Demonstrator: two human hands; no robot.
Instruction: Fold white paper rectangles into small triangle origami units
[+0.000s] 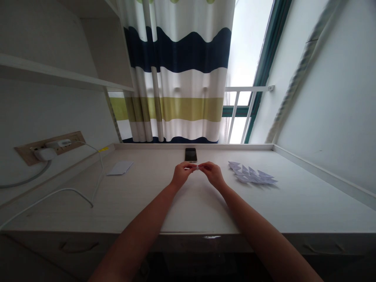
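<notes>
Both my hands meet above the middle of the white desk (188,203), pinching one small piece of white paper (197,168) between them. My left hand (182,174) grips its left side with thumb and fingers, and my right hand (214,173) grips its right side. Most of the paper is hidden by my fingertips, so its exact shape cannot be made out. Just beyond my hands lies a dark-screened phone (190,154). Right of my right hand, several folded white paper pieces (251,174) with pointed tips lie in rows. A small stack of white paper sheets (120,168) rests at the left.
White cables (73,190) run over the desk's left side from plugs in a wall socket (49,147). A shelf (58,76) overhangs the left. A raised rim (194,146) edges the back, before a striped curtain (182,82) and a window. Drawer handles (79,247) sit below the front edge.
</notes>
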